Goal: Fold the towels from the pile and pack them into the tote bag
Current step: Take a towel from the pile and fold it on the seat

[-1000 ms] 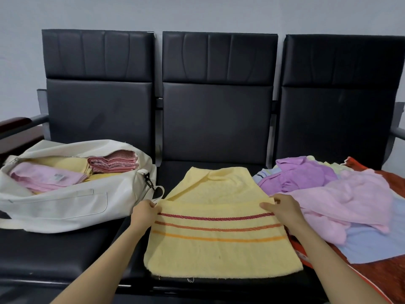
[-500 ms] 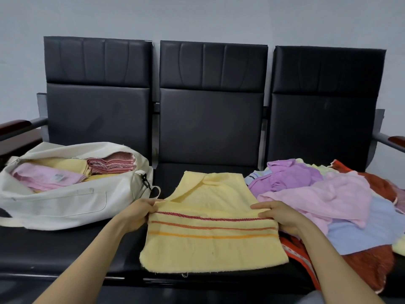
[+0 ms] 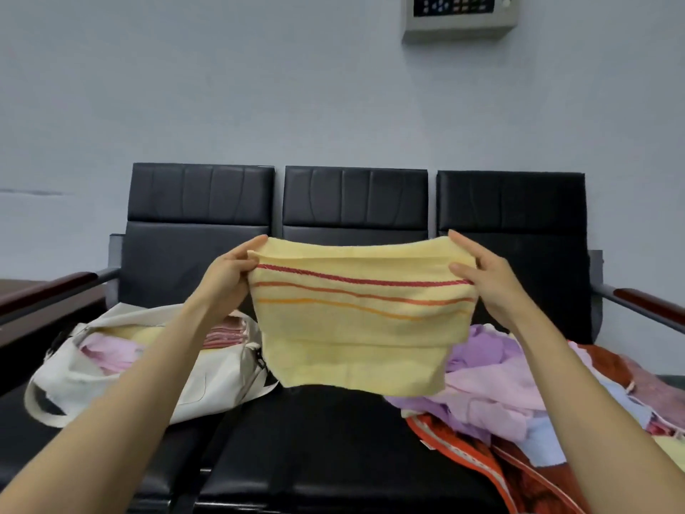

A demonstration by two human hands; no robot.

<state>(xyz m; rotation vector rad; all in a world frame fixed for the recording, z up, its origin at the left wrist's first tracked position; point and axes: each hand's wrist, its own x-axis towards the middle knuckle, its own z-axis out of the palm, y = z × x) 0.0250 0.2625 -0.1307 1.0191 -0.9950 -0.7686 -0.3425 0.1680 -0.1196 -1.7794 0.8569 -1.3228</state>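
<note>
A yellow towel (image 3: 356,328) with red and orange stripes hangs folded in the air above the middle seat. My left hand (image 3: 226,276) pinches its top left corner and my right hand (image 3: 485,280) pinches its top right corner. The cream tote bag (image 3: 122,380) lies on the left seat, holding folded pink, yellow and striped towels. The pile of loose towels (image 3: 511,383), purple, pink, blue and orange-red, covers the right seat.
A black three-seat bench (image 3: 333,439) with metal armrests carries everything. Its middle seat (image 3: 326,432) lies bare under the towel. A grey control panel (image 3: 459,13) hangs on the wall at the top right.
Both hands have lifted the yellow towel off the middle seat into the air, folded over. The camera has tilted up and now shows more wall.
</note>
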